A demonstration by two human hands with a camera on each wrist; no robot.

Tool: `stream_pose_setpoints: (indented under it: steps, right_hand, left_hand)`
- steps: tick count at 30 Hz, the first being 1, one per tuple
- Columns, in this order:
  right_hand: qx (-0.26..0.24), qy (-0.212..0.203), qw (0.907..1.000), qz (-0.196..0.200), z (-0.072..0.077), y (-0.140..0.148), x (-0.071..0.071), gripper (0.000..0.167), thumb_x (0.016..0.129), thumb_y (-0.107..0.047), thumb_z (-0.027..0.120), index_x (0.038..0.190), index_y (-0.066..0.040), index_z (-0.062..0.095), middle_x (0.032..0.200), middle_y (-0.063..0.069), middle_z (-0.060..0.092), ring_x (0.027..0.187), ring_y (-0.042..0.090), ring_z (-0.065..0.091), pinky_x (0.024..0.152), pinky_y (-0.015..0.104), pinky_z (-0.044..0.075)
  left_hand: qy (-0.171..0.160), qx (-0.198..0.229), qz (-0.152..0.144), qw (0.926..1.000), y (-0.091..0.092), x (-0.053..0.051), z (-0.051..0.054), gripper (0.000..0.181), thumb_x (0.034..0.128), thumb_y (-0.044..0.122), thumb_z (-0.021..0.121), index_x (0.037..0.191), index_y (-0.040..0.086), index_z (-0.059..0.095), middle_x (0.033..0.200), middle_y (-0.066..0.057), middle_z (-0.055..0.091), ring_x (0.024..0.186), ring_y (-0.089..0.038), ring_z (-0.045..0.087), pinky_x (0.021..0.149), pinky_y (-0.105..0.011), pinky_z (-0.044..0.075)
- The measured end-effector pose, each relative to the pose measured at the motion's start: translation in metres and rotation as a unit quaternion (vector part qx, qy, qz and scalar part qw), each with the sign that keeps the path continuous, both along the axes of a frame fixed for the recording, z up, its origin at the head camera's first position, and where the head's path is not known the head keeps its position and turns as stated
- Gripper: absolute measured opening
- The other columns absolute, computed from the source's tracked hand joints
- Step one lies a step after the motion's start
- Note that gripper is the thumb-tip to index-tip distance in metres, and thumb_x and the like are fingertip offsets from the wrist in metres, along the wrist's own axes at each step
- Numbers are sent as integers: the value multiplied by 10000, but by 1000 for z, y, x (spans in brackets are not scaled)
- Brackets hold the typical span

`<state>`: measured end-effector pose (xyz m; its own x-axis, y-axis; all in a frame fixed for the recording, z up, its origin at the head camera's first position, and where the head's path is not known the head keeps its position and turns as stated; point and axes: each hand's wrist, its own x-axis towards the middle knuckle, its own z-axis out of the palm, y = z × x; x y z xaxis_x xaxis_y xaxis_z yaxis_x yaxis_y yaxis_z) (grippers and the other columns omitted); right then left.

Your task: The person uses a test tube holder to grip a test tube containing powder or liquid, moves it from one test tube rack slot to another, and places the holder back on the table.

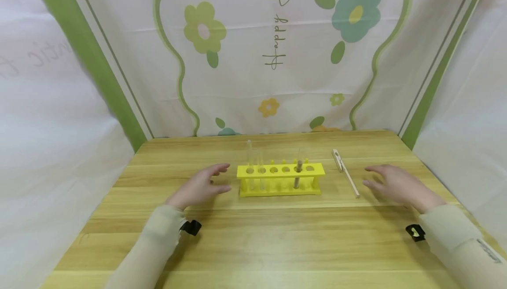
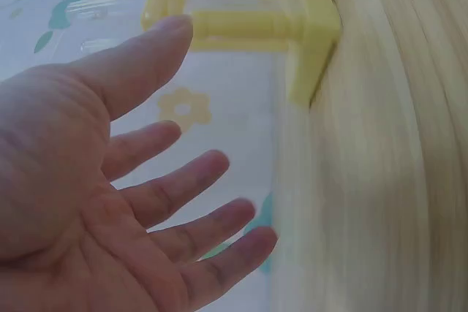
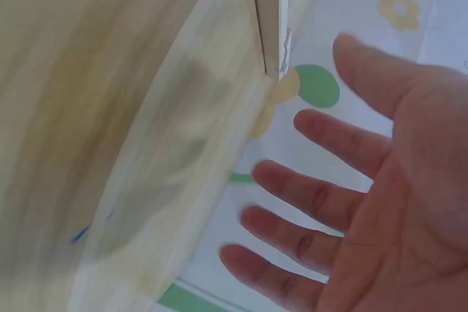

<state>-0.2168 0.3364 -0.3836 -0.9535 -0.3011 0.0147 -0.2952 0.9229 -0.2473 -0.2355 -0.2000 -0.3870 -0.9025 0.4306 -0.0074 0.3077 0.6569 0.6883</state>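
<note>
Head view: a yellow tube rack (image 1: pixel 279 175) toward the wooden surface's (image 1: pixel 277 245) back edge, wide room in front, wooden clamp (image 1: pixel 349 179) at right. Left wrist: left hand (image 2: pixel 110 202) spread, empty, near the rack. Right wrist: right hand (image 3: pixel 380 202) likewise, near the clamp

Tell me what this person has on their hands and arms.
The left hand and right hand are ungloved. The left sleeve and right sleeve are long and cream-coloured. Small black attachments sit at both wrists. A dark marking, too small to read, shows on the right sleeve.
</note>
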Motion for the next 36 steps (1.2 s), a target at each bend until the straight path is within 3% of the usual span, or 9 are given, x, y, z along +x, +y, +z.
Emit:
stream_pose_setpoints:
  steps: [4, 8, 12, 18, 28, 32, 36]
  right_hand:
    - [-84, -383, 9989, -264, 5, -7, -9, 562, 1002, -381, 577, 1371, 39, 521, 1143, 245, 648, 977, 417, 630, 797, 602, 487]
    - [-40, -352, 9989, -299, 4, -15, -21, 499, 1004, -332, 570, 1323, 52, 564, 1039, 145, 691, 914, 312, 654, 789, 549, 504]
    - [-36, -205, 9994, -277, 2, -22, -34, 453, 1012, -294, 553, 1258, 84, 601, 1033, 203, 694, 939, 369, 658, 814, 571, 501]
    - [-51, -66, 9994, -333, 4, -32, -50, 450, 1008, -288, 566, 1188, 120, 627, 1139, 305, 646, 1039, 489, 608, 890, 617, 460]
    - [149, -410, 9976, -544, 7, -45, -64, 561, 994, -391, 580, 1184, 136, 617, 1198, 335, 606, 1095, 517, 564, 907, 616, 447]
    - [195, -611, 9958, -650, 5, -50, -70, 541, 976, -386, 609, 1115, 137, 638, 1109, 323, 641, 953, 434, 629, 824, 569, 490]
    - [109, -808, 9936, -785, -1, -54, -73, 440, 963, -379, 625, 887, 54, 643, 814, 176, 649, 690, 271, 580, 629, 426, 493]
  left_hand:
    - [-212, 327, 55, 9992, 11, -5, -4, 643, 913, 327, 740, 1475, 189, 462, 1400, -76, 542, 1258, -310, 508, 995, -506, 450]
    - [-387, 725, 238, 9963, 23, -8, -8, 582, 909, 266, 750, 1429, 153, 513, 1302, -37, 596, 1182, -276, 564, 967, -452, 480]
    - [-552, 1073, 488, 9915, 31, -11, -15, 553, 899, 261, 762, 1387, 120, 547, 1223, -31, 634, 1117, -234, 599, 926, -412, 509]
    - [-737, 1611, 583, 9825, 39, -16, -26, 418, 888, 193, 773, 1272, 118, 625, 1167, -24, 663, 1058, -208, 633, 882, -362, 534]
    - [-746, 1963, 744, 9749, 53, -18, -36, 345, 884, 161, 774, 1206, 113, 659, 1137, -26, 677, 1022, -196, 631, 855, -333, 534]
    - [-718, 2042, 680, 9739, 55, -19, -39, 349, 899, 152, 757, 1225, 93, 649, 1151, -41, 676, 1022, -198, 628, 837, -321, 535]
    - [-736, 1971, 703, 9751, 55, -19, -42, 329, 903, 148, 752, 1214, 103, 652, 1133, -25, 679, 1008, -190, 627, 826, -307, 534]
